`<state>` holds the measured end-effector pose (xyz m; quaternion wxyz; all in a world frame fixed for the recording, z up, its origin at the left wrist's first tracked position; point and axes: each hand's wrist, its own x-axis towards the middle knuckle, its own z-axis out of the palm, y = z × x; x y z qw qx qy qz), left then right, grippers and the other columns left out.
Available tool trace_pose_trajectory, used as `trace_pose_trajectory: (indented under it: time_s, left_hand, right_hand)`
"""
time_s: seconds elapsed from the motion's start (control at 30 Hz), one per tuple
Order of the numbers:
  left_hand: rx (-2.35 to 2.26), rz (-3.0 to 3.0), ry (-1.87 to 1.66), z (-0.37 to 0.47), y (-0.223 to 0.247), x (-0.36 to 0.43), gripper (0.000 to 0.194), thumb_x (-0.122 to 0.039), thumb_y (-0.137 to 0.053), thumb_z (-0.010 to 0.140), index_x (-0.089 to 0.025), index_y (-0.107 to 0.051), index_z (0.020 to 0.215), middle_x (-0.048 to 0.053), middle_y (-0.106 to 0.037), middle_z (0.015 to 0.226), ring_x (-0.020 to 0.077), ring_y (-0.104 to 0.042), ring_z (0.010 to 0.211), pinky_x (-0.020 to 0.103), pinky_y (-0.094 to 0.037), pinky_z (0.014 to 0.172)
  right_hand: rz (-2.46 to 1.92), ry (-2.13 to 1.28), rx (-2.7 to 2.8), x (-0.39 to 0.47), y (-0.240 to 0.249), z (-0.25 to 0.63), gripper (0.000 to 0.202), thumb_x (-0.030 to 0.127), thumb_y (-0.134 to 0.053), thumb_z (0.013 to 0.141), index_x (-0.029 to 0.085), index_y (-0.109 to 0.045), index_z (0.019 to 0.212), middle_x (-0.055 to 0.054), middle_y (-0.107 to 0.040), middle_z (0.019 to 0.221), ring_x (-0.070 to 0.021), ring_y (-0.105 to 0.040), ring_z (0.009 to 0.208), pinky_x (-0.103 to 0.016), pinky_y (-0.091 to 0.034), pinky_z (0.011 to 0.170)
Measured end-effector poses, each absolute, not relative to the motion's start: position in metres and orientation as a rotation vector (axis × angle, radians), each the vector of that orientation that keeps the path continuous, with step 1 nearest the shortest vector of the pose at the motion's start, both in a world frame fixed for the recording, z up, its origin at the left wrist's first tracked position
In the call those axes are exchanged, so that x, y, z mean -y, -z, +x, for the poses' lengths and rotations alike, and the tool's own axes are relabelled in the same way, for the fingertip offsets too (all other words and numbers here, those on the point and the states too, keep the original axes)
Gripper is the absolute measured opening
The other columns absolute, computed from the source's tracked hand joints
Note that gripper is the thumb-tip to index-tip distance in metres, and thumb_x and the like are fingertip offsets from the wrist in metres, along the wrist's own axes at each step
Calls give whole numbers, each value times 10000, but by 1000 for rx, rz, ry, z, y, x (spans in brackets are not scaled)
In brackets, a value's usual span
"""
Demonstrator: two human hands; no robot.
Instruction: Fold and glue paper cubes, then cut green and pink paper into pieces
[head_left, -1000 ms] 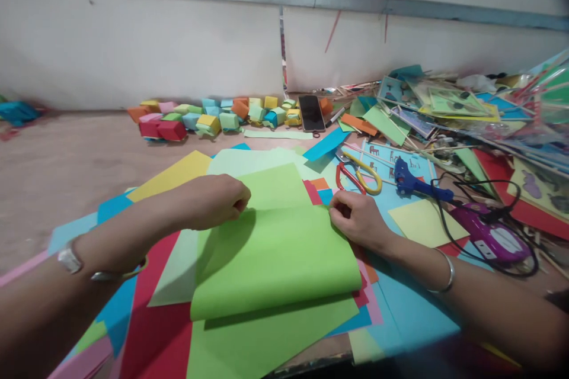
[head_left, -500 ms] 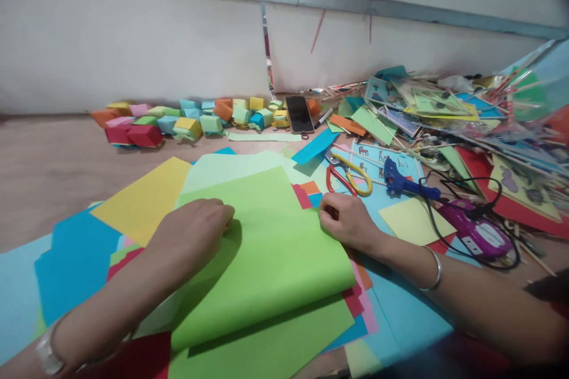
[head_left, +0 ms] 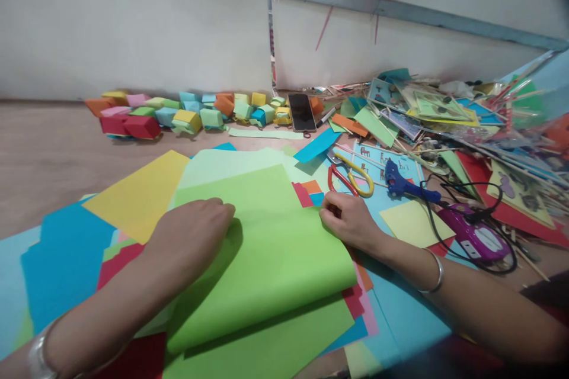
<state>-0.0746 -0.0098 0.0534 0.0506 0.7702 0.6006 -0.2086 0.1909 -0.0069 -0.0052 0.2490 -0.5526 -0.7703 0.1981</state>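
Observation:
A large bright green sheet (head_left: 275,260) is bent over on itself, its rounded fold toward me and the upper layer's edge lying away from me. My left hand (head_left: 195,234) presses with curled fingers on that layer's left part. At its right corner, my right hand (head_left: 349,219) has its fingers closed on the paper's edge. Beneath lie a pale green sheet (head_left: 231,163), a yellow sheet (head_left: 142,192) and blue sheets (head_left: 66,254). Both wrists carry a silver bangle.
Folded paper blocks (head_left: 142,126) line the wall beside a phone (head_left: 301,112). Scissors (head_left: 362,180), a blue glue gun (head_left: 404,185) and a purple device with a black cable (head_left: 480,237) lie right. Behind them is a heap of paper cards and sticks (head_left: 440,100).
The view has shifted slightly. Both hands keep nearly the same place on the bent green sheet, which looks almost unchanged.

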Motion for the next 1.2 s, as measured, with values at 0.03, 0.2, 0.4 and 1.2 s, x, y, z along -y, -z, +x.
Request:
trace_pose_trajectory:
  time_s: [0.03, 0.2, 0.4, 1.2]
  left_hand:
    - [-1826, 2350, 641, -74, -54, 10, 262, -16, -417, 809, -152, -640, 823, 134, -696, 885, 312, -662, 866, 326, -335, 568]
    - [-1854, 2411, 613, -73, -55, 15, 341, 22, -357, 826, -147, -654, 835, 122, -691, 858, 292, -664, 821, 328, -362, 560]
    - [-1868, 2548, 479, -64, -46, 28, 357, 15, -355, 880, -100, -672, 994, 156, -643, 952, 287, -636, 860, 344, -459, 604]
    - [-982, 2812, -420, -47, 15, -4, 375, -260, -304, 1027, -168, -666, 1059, 85, -669, 950, 190, -611, 867, 312, -510, 753]
  right_hand:
    - [-1509, -539, 2102, 7, 5, 191, 130, 158, -496, 770, 207, -472, 652, 17, -531, 627, -121, -446, 585, -258, -286, 584]
    - [-1558, -513, 2123, 6, 3, 189, 129, 159, -502, 773, 203, -474, 655, 26, -525, 616, -116, -446, 579, -253, -266, 579]
    - [-1632, -441, 2162, 5, 7, 188, 112, 170, -531, 771, 201, -487, 672, 20, -533, 632, -122, -444, 594, -255, -234, 573]
    - [-1649, -439, 2230, 6, 2, 188, 141, 163, -540, 825, 195, -494, 696, 12, -534, 656, -126, -448, 617, -252, -229, 574]
